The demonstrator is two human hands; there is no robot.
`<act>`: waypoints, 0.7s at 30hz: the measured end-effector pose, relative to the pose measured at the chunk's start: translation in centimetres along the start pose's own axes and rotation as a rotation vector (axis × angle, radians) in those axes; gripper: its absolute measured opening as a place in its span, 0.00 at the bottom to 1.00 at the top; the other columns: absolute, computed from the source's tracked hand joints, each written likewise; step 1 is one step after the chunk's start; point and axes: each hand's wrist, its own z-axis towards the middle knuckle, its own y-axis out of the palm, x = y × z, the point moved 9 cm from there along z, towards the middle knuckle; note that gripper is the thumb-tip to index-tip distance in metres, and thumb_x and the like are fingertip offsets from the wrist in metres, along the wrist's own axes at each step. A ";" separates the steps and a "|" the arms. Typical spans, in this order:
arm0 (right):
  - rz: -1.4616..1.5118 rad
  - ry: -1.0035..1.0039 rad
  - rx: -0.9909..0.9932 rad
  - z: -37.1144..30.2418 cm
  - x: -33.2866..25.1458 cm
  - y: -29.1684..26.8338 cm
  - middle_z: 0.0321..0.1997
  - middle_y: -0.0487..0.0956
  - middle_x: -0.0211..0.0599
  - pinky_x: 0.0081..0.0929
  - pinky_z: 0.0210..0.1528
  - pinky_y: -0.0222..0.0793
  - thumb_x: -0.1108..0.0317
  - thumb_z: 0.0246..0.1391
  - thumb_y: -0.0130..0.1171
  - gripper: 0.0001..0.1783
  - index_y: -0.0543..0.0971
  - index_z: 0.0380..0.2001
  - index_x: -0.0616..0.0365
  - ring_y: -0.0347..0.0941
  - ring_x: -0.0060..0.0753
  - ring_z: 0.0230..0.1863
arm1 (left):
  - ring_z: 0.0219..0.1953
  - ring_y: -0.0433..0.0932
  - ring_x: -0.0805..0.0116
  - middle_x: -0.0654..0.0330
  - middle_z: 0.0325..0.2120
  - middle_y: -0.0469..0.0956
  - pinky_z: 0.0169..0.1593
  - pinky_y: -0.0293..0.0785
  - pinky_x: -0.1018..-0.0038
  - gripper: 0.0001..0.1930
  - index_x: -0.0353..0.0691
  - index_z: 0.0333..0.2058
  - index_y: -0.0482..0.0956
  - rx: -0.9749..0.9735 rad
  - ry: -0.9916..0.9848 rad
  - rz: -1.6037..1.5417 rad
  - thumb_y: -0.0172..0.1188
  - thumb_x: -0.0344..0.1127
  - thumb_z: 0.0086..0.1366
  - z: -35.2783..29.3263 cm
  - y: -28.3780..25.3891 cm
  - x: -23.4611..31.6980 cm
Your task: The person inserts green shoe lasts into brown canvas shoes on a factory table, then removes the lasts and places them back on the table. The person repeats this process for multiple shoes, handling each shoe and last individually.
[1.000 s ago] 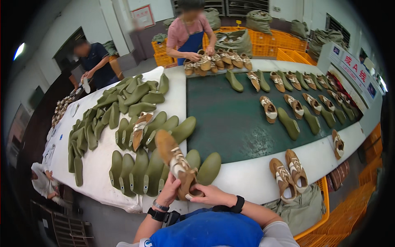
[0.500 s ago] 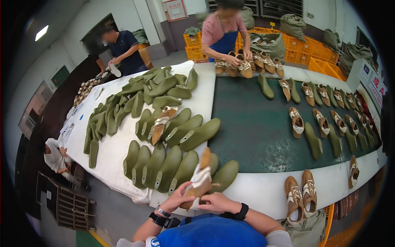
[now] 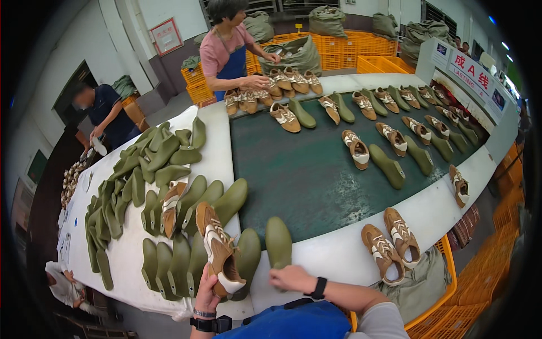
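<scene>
Brown shoe [image 3: 217, 240] is outside the green belt's [image 3: 293, 186] near-left corner, its heel clasped by the left hand [image 3: 208, 287] alone. Right hand [image 3: 293, 278] has left it for the olive last [image 3: 278, 243] at that corner, so each is separately attended; right-hand hold cannot be confirmed.

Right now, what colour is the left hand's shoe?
Brown shoe with white stripes; head view.

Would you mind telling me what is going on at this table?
The left hand holds a brown-and-white shoe, toe pointing away. The right hand is at the near end of a green last; its grip is unclear. Across the dark green surface, a co-worker has one hand at a group of similar shoes.
</scene>
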 end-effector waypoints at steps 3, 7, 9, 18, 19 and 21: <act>-0.366 0.179 0.310 -0.2 6.9 -6.4 0.19 0.77 0.42 0.42 0.19 0.67 0.61 0.52 0.49 0.05 0.72 0.27 0.45 0.76 0.44 0.21 | 0.57 0.68 0.58 0.51 0.57 0.64 0.58 0.68 0.64 0.36 0.38 0.63 0.49 0.025 -0.037 0.021 0.55 0.30 0.58 -0.2 -0.3 -0.2; -0.582 0.394 0.449 2.8 18.4 -14.3 0.18 0.76 0.36 0.38 0.23 0.69 0.64 0.53 0.46 0.06 0.74 0.29 0.43 0.76 0.44 0.22 | 0.56 0.68 0.57 0.51 0.56 0.64 0.57 0.68 0.63 0.35 0.38 0.63 0.48 0.051 -0.083 0.016 0.52 0.28 0.58 -0.4 -0.7 -1.1; -0.578 0.512 0.479 2.9 23.4 -16.7 0.21 0.77 0.39 0.39 0.26 0.71 0.63 0.54 0.46 0.06 0.74 0.31 0.43 0.78 0.44 0.27 | 0.55 0.69 0.57 0.52 0.56 0.64 0.57 0.68 0.63 0.36 0.39 0.63 0.48 0.035 -0.089 -0.007 0.53 0.27 0.57 -0.6 -0.5 -1.5; -0.552 0.581 0.390 2.4 30.5 -20.3 0.28 0.79 0.41 0.39 0.34 0.72 0.64 0.57 0.44 0.09 0.73 0.38 0.42 0.78 0.43 0.34 | 0.57 0.67 0.58 0.53 0.57 0.64 0.57 0.66 0.67 0.32 0.37 0.62 0.54 0.086 -0.093 0.116 0.54 0.29 0.59 -0.5 0.3 -2.0; -0.547 0.579 0.351 2.1 30.4 -19.9 0.30 0.78 0.41 0.38 0.35 0.72 0.64 0.58 0.43 0.10 0.73 0.39 0.42 0.78 0.43 0.35 | 0.57 0.66 0.58 0.52 0.58 0.63 0.58 0.66 0.66 0.36 0.39 0.63 0.50 0.060 -0.117 0.076 0.54 0.27 0.57 0.1 0.8 -2.3; -0.526 0.586 0.321 1.4 29.8 -19.4 0.34 0.78 0.41 0.38 0.37 0.73 0.65 0.58 0.43 0.12 0.73 0.43 0.41 0.77 0.43 0.37 | 0.58 0.66 0.57 0.51 0.58 0.62 0.60 0.65 0.65 0.39 0.39 0.65 0.44 0.038 -0.145 0.016 0.52 0.25 0.55 1.3 1.4 -2.7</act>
